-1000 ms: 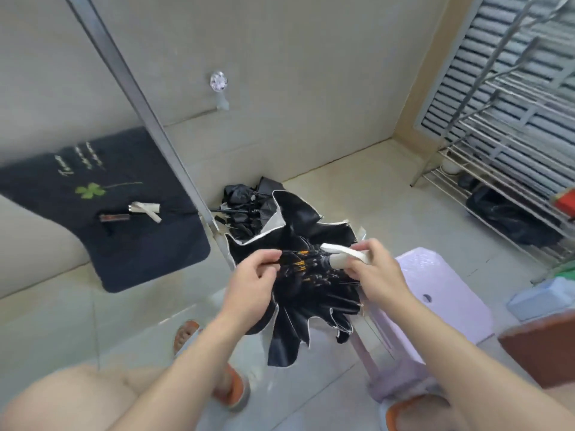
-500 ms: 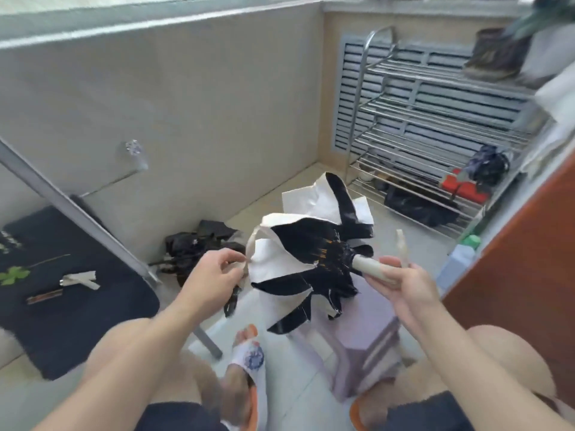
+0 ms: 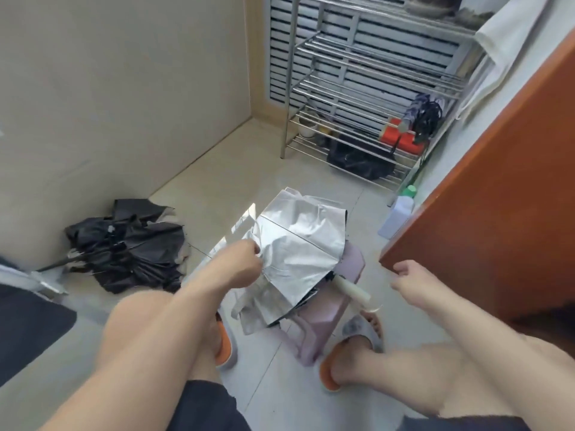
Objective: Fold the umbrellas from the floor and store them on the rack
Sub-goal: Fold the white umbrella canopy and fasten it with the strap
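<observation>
**Ana:** When I count the umbrellas, I find three. One silver umbrella (image 3: 298, 253) lies on the lilac stool (image 3: 351, 269), one black umbrella (image 3: 130, 247) lies crumpled on the floor (image 3: 217, 188) near the wall, and one dark folded umbrella (image 3: 424, 115) is already on the metal rack (image 3: 357, 88). Also one black bag (image 3: 357, 160) is on the lowest shelf.

**Ben:** And how many hands?

**Ana:** Two. The left hand (image 3: 239, 262) pinches the silver cloth at its left edge. The right hand (image 3: 413, 283) is free, with fingers loosely curled, holding nothing, near the corner of the orange-brown door (image 3: 497, 197).

**Ben:** What differs from half a second ago?

**Ana:** Before, the right hand held the pale handle (image 3: 351, 289) and the umbrella was in the air, showing its black inner side. Now the handle is released, and it points toward the right foot. The umbrella rests on the stool with the silver side up.

**Ben:** How does it look?

**Ana:** It is half collapsed, not yet folded. The cloth is wrinkled and shiny, with thin dark lines across it, and some black lining shows under the lower edge.
</observation>
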